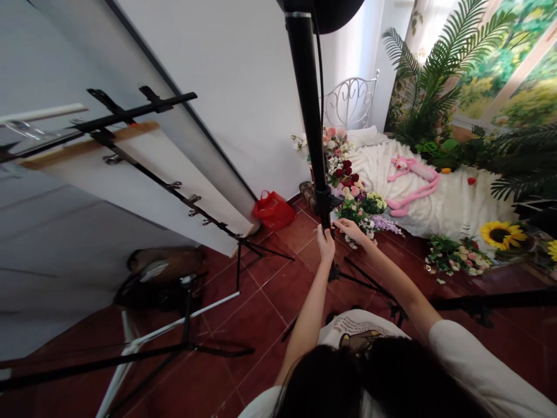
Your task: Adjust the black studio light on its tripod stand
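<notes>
A black light stand (319, 168) rises in front of me, with a dark round lamp head (337, 13) cut off by the top edge. My left hand (326, 245) is closed around the lower part of its pole, below a clamp collar (327, 200). On the right side of the same pole, the fingers of my right hand (351, 229) are pinched together against a small dark part of the stand. Exactly what those fingertips grip is mostly hidden. A cable hangs along the upper pole. Below my hands, the stand's legs (365, 278) spread over the red tiled floor.
At left stands a backdrop frame with clamps (150, 107) and white sheet (183, 197). A red plastic bag (274, 210) lies by the wall. Artificial flowers (348, 188) border a white-draped bed (461, 203) holding a pink plush toy (415, 184). Black tripod legs (187, 342) cross the floor.
</notes>
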Demonstrator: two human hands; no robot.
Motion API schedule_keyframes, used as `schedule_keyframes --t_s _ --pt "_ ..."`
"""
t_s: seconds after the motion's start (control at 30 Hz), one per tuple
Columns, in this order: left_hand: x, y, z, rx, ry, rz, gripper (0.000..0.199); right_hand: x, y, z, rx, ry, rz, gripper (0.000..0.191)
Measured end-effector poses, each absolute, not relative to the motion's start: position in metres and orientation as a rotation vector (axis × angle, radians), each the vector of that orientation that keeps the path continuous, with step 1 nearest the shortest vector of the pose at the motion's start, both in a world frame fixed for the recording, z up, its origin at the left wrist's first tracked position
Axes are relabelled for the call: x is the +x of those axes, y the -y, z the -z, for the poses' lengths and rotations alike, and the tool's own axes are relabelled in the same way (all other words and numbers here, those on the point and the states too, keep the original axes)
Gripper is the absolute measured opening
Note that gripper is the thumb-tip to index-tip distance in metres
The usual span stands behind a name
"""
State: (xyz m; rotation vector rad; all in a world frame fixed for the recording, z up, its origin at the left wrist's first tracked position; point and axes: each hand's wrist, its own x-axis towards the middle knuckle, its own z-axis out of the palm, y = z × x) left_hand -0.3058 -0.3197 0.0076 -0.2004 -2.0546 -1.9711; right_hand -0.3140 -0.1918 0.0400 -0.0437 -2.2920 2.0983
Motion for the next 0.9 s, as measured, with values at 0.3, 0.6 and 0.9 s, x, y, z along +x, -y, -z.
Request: schedule_keyframes --t_s 0.3,0.6,0.9 --pt "-0.307 0.323 -0.005 -0.121 2.103 1.892 0.05 -0.335 0.22 -0.056 -0.67 2.241 -1.983 0.025" --pt "-0.307 0.323 -0.004 -0.146 2.069 2.032 0.051 -0.301 0.207 -0.036 -0.372 1.769 -2.815 0.025" --pt "-0.309 0.323 -0.056 -0.28 1.98 2.095 0.049 -0.295 0.235 -0.013 -0.434 1.551 -2.862 0.037"
